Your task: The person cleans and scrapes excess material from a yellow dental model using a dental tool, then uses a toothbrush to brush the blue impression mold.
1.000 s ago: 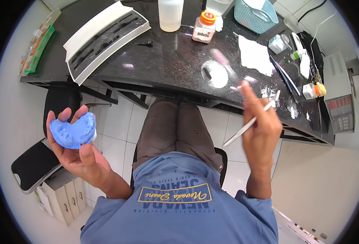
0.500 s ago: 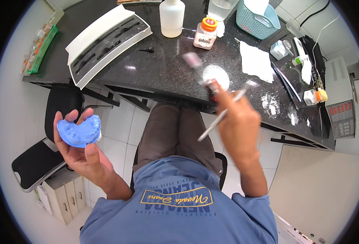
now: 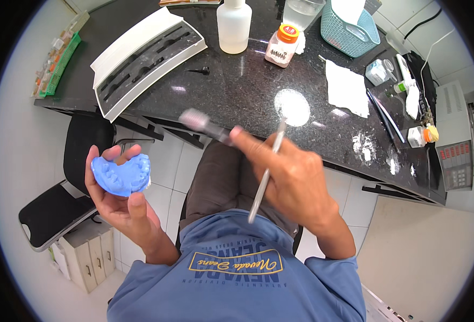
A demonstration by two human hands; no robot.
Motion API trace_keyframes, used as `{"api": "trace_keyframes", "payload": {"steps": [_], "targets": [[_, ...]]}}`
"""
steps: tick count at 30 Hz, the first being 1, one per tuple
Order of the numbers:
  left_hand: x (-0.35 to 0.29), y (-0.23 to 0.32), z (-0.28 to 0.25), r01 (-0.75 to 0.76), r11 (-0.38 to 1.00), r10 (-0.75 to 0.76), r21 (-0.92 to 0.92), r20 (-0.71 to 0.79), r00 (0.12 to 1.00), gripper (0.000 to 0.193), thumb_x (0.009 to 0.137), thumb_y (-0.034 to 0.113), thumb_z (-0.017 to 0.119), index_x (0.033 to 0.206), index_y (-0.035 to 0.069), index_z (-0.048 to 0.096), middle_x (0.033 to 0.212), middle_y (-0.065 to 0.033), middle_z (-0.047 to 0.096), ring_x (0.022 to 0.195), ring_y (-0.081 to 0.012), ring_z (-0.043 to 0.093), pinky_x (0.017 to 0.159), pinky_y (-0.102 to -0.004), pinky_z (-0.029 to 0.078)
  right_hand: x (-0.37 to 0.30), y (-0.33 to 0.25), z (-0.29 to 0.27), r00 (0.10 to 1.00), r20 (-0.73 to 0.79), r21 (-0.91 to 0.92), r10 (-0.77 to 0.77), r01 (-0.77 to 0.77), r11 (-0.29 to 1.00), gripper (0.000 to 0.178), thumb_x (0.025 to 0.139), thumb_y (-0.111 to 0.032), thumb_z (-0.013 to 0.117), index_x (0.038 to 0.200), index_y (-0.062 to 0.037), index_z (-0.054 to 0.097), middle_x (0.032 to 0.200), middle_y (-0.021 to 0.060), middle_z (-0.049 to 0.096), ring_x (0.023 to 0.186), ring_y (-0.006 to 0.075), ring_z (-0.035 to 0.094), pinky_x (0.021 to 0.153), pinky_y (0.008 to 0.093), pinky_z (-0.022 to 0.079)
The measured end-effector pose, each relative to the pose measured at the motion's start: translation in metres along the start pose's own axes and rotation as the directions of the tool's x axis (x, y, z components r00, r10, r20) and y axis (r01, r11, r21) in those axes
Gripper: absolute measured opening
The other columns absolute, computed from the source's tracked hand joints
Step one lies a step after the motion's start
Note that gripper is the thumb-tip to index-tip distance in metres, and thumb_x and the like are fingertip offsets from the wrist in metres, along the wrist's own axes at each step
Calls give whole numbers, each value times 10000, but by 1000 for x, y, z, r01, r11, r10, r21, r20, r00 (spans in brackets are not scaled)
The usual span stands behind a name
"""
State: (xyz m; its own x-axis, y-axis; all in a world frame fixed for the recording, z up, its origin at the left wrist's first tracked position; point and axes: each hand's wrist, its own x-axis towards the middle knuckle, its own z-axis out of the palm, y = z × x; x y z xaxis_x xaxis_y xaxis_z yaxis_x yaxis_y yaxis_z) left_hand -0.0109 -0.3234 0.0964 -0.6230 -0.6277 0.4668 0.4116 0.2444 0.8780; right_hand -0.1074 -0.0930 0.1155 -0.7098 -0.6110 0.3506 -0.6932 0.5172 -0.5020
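Note:
My left hand [image 3: 120, 206] holds a blue dental impression mould [image 3: 122, 174], tooth hollows facing up, out to my left over the floor. My right hand [image 3: 290, 180] is raised over my lap and grips a thin metal spatula [image 3: 265, 174] plus a second tool with a blurred, pale flat end [image 3: 196, 119] pointing left toward the mould. The two hands are apart. A white powder patch [image 3: 292, 106] lies on the black granite counter [image 3: 237, 91] just beyond my right hand.
On the counter stand a white open instrument case [image 3: 140, 59], a white plastic bottle [image 3: 233, 26], an orange-capped jar [image 3: 282, 44], a teal basket [image 3: 352, 27], a white tissue [image 3: 347, 88] and small bottles at the right. A black chair [image 3: 59, 209] and low drawers [image 3: 86, 252] are at my left.
My right hand has swung from the counter's right side leftward and toward me, carrying the tools closer to the mould. My left hand has kept the mould nearly still.

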Motion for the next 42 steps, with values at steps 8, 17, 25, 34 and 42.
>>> {"api": "trace_keyframes", "payload": {"steps": [8,17,25,34,42], "targets": [[1,5,8,20,1000,-20,2,-62,998,1003,744,425,863,1488,-30,367,1268,-153,580,1102,-330,671,894,-377,558,26,22,0,981,-141,-283,134,-170,944,505,863,-4,654,1334,-185,674,790,137,641,610,297,637,551,411,510],[-3,0,7,27,999,-27,21,-29,999,965,786,425,834,1501,-27,368,1317,-175,548,1152,-350,643,946,-414,544,3,16,-11,953,-194,-216,234,-274,937,456,869,-16,671,1310,-132,676,773,113,598,591,266,643,516,407,513],[-3,7,16,54,998,-56,-31,-55,997,1037,722,452,891,1494,0,367,1262,-128,588,1119,-311,667,922,-388,549,13,-10,11,997,-76,-92,27,-34,995,574,819,22,637,1378,-105,613,828,107,582,614,242,672,493,364,527],[-7,-2,6,135,988,-139,-69,-53,989,1000,766,443,845,1488,-49,359,1311,-190,551,1141,-319,646,874,-404,571,-2,-22,6,984,-169,157,52,-25,987,457,819,15,723,1264,-82,685,820,111,673,603,216,662,522,348,530],[-18,-6,4,639,621,-236,-455,669,705,897,783,399,840,1441,-79,461,1611,-320,208,1020,-312,716,879,-395,573,11,-25,29,988,-156,252,-17,57,966,256,766,-21,823,991,-15,700,852,70,722,683,209,696,557,310,535]]}}
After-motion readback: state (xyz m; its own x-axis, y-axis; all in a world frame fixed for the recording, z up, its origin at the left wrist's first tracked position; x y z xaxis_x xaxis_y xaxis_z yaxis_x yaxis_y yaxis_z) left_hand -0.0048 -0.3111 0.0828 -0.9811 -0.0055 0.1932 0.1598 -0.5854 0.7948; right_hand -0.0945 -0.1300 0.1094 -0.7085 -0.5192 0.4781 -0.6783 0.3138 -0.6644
